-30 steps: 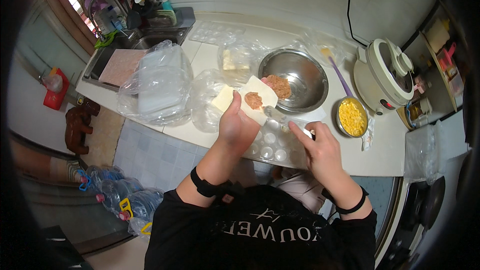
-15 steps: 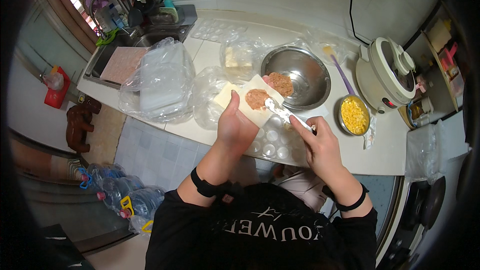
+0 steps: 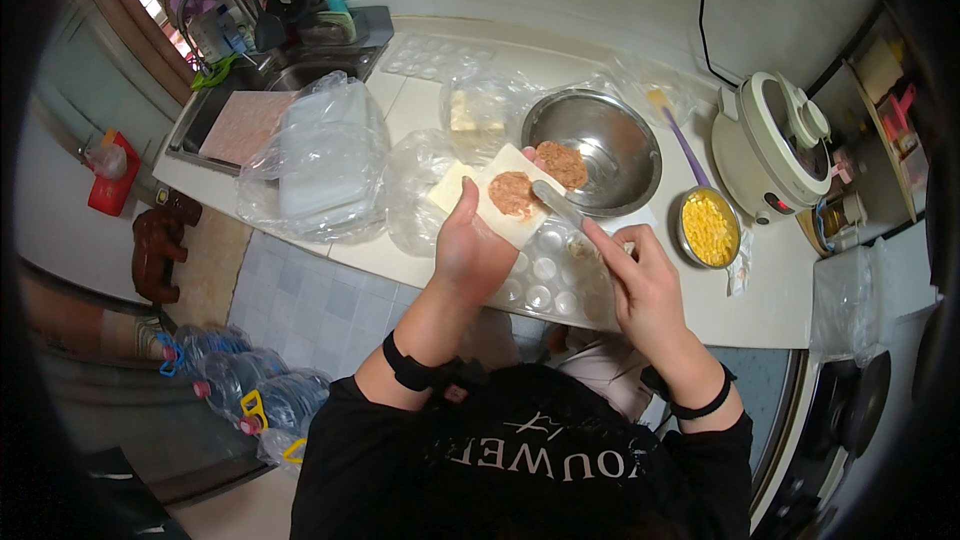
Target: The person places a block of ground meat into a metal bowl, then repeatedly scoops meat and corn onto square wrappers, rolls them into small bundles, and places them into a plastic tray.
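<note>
My left hand (image 3: pixel 474 240) holds a pale square dough wrapper (image 3: pixel 514 226) flat, its thumb by the near left edge and the other fingers mostly hidden underneath. On the wrapper lies a rounded patch of pinkish minced meat (image 3: pixel 512 194). My right hand (image 3: pixel 640 275) is closed round the handle of a flat-bladed spreader (image 3: pixel 562 204), whose tip touches the right edge of the meat. Just beyond is a steel bowl (image 3: pixel 630 165) with more minced meat (image 3: pixel 562 166) at its left side. Another pale wrapper piece (image 3: pixel 450 186) shows behind my left thumb.
A clear tray with round hollows (image 3: pixel 540 295) lies under my hands. To the right are a bowl of corn kernels (image 3: pixel 708 230), a purple-handled utensil (image 3: pixel 688 148) and a cream cooker (image 3: pixel 765 155). Leftward sit plastic-wrapped containers (image 3: pixel 325 165) and the sink (image 3: pixel 305 70).
My right hand has turned the spreader, and its blade has shifted slightly up at the meat's right edge. The meat patch looks slightly wider. My left hand stays nearly in place.
</note>
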A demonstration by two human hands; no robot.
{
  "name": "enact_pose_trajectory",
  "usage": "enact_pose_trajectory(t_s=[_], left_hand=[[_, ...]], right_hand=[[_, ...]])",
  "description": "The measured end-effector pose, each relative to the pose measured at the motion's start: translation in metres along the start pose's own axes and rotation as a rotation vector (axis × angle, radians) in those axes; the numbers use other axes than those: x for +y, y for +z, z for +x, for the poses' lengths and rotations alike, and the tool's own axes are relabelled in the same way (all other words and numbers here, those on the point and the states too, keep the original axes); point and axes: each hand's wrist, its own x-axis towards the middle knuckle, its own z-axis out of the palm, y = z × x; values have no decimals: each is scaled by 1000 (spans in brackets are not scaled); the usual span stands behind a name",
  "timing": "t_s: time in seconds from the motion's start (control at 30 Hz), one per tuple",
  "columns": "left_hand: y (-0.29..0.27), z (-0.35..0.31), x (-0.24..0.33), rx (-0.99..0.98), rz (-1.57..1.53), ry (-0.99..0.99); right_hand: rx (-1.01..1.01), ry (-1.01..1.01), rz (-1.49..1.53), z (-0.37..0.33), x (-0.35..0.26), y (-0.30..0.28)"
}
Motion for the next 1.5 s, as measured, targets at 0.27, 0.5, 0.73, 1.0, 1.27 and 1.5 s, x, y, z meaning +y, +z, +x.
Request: enact_pose_trajectory(t_s=[0.27,0.5,0.73,1.0,1.27,1.5], left_hand=[[-4,0,3,39,76,19],[-5,1,-5,-29,135,-5],[-1,-2,-6,-70,221,-41],[8,-9,-4,-88,182,-105],[22,-17,-6,-165,260,-39],[24,-16,-2,-138,186,-74]], right_hand=[[-27,-101,-100,2,5,-1],[5,-122,-95,12,5,6],[115,-120,-134,7,3,7],[139,-184,-91,5,0,16],[160,-205,-231,8,4,8],[202,-157,-145,7,0,0]])
